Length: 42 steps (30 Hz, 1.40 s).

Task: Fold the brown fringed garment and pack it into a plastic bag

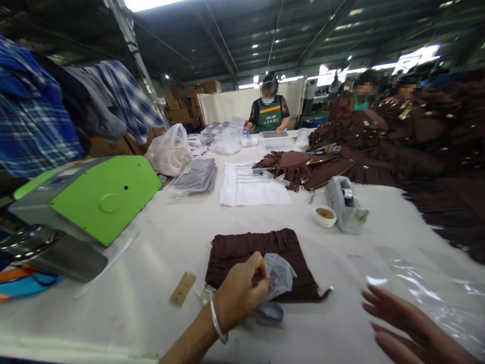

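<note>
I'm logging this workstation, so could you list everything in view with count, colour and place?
Table: 1, white, centre
Fringed piece: 1, brown, front centre
Small plastic: 1, translucent, over the piece
Tag: 1, tan, left of the piece
Tape dispenser: 1, grey, right
Tub: 1, white, beside dispenser
White sheets: uncounted, mid-table
Grey stack: uncounted layers, left of sheets
Brown heap: uncounted items, far right
Clear plastic: uncounted, right
Machine: 1, green-grey, left
Flask: 1, dark, front left
Garments: several, blue and grey, upper left
Boxes: several, brown, back
Co-workers: at least 3, nearest green-aproned, back
Bracelet: 1, silver, left wrist
Left hand: 1, bare, holding small plastic
Right hand: 1, bare, open, front right
</note>
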Motion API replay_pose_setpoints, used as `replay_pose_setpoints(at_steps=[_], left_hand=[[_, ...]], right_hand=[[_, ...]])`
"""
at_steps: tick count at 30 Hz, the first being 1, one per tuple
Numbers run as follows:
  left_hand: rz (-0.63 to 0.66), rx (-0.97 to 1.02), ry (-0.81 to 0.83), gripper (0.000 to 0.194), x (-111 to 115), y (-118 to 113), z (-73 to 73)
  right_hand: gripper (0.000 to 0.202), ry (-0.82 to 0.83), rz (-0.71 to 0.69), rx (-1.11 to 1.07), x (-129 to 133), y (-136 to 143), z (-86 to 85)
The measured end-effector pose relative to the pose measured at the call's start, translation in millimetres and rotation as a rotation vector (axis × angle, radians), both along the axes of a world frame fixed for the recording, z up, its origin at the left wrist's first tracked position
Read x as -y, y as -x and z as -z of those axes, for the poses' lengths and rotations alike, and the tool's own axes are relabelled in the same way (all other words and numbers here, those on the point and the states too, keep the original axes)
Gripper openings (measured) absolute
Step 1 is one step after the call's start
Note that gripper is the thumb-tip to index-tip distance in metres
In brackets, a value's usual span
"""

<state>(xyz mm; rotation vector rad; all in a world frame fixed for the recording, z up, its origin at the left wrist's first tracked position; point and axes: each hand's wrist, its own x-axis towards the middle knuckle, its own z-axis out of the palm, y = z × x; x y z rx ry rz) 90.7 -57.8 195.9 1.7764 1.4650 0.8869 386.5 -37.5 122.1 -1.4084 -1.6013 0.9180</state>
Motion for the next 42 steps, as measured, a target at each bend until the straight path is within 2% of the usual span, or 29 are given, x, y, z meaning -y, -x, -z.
replay_pose_setpoints(at_steps=[3,5,7,10,13,16,19,20,22,25,27,29,31,32,34,37,40,42], left_hand=[[0.125,-0.167,-0.055,0.014,12,-8,-4.6],[0.159,-0.203,-0.073,0.012,20,-5,-7.4],[0.115,-0.163,-0.019,0.015,25,3,-8.8],[0.013,-0.038,0.146,0.017,30,22,-7.7],[-0.035,0.131,0.163,0.008,32,40,-3.0],[-0.081,0.403,0.128,0.009,29,52,4.7],[-0.187,0.585,0.187,0.017,21,56,13.8],[-0.234,0.567,0.195,0.02,18,56,16.8],[-0.326,0.39,0.166,0.02,10,56,22.2],[-0.422,-0.097,0.098,0.008,-5,53,30.4],[-0.414,-0.43,0.128,0.002,-16,50,36.7],[-0.372,-0.652,0.194,0.008,-23,49,42.6],[-0.351,-0.734,0.19,0.018,-24,49,45.7],[-0.357,-0.736,0.13,0.025,-22,50,45.4],[-0.383,-0.729,-0.07,0.034,-14,53,41.2],[-0.35,-0.671,-0.395,0.023,-4,55,31.3],[-0.12,-0.62,-0.461,0.023,-4,48,28.5],[0.075,-0.664,-0.411,0.038,-10,41,34.2]], right_hand=[[0.082,0.145,-0.23,-0.154,4,45,-35.4],[0.077,0.219,-0.338,-0.161,-4,79,-46.8],[0.058,0.257,-0.382,-0.132,-13,101,-47.9],[0.033,0.271,-0.356,-0.166,-22,109,-40.6],[0.035,0.277,-0.304,-0.202,-27,107,-35.1],[0.036,0.272,-0.282,-0.171,-27,112,-34.0],[0.036,0.286,-0.247,-0.167,-29,119,-35.1],[0.036,0.27,-0.231,-0.143,-32,120,-35.6],[0.033,0.173,-0.228,-0.018,-40,120,-35.7],[0.026,-0.066,-0.281,0.279,-59,119,-29.8],[0.026,-0.229,-0.29,0.474,-70,123,-22.7],[0.028,-0.378,-0.257,0.618,-77,127,-18.0],[0.03,-0.477,-0.196,0.67,-78,127,-20.0],[0.031,-0.494,-0.169,0.657,-78,122,-23.7],[0.036,-0.47,-0.087,0.583,-74,103,-33.4],[0.045,-0.3,0.131,0.414,-62,62,-40.1],[0.056,-0.005,0.29,0.177,-48,32,-24.6],[0.061,0.144,0.288,0.076,-41,33,-7.6]])
